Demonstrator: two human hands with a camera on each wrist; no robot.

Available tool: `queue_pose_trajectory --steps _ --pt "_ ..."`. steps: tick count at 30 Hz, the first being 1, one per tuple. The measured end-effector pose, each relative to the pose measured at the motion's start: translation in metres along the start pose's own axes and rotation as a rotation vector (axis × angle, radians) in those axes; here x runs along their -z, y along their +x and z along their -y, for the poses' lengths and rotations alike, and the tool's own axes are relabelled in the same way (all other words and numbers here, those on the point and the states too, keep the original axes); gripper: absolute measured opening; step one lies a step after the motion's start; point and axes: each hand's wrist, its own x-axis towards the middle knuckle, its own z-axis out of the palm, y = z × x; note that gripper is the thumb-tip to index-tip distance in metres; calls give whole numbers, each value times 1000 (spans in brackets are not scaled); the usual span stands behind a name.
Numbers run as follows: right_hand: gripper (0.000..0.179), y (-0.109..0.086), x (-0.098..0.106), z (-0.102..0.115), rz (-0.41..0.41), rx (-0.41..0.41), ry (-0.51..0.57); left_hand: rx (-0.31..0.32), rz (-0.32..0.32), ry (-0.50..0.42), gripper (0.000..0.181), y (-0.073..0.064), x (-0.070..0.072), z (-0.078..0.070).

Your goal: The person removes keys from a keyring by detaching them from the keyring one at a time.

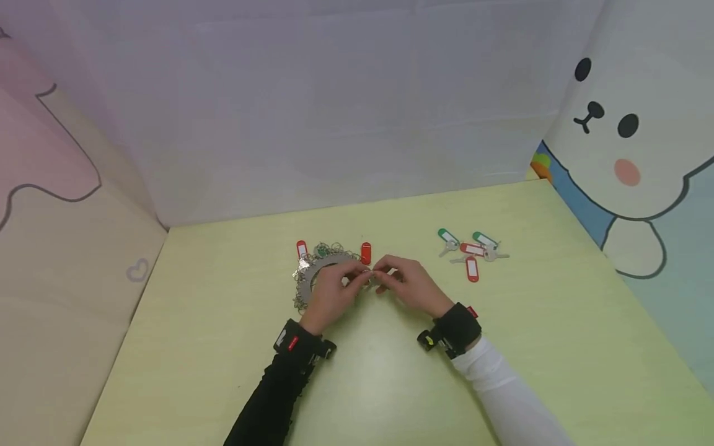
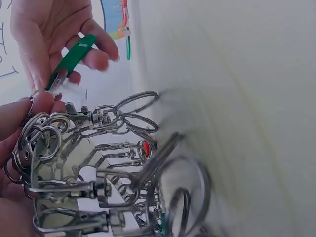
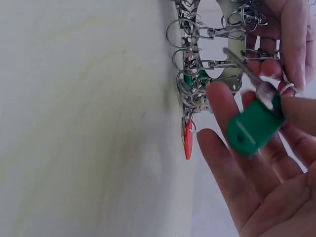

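My left hand is over a flat grey metal ring, whose edge bears many swivel clips with split rings. In the left wrist view, its thumb and finger pinch a split ring at one clip. Close against it, my right hand holds a silver key with a green key tag, thumb over the tag's end. The tag slants across the right fingers in the left wrist view. Red tags lie at the metal ring's far side, one beside a key.
To the right on the pale yellow-green table lie several keys with green tags and red tags. A pale cloth hangs behind the table. Printed cloths with a cartoon animal flank it.
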Motion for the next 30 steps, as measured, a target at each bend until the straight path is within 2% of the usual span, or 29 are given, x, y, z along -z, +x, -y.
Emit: queue_pose_trajectory --steps 5,8,10,15,20,26,30 --pt "14 2 1 -2 -48 23 -74 -8 -7 -24 7 0 3 2" --pt "9 1 3 -1 -74 43 -77 -34 3 -23 7 0 4 2" --pt "8 0 4 -1 -98 81 -95 -65 6 -22 6 0 4 3" --pt "9 -2 4 2 -178 245 -187 -163 1 -49 6 0 4 3" --pt "12 -2 2 1 -245 318 -164 -235 -32 -68 8 2 6 0" --pt "13 -2 -1 -1 -308 352 -130 -205 -50 -101 8 3 5 1" --pt "14 -3 1 0 -296 285 -27 -163 -61 -145 9 2 4 0"
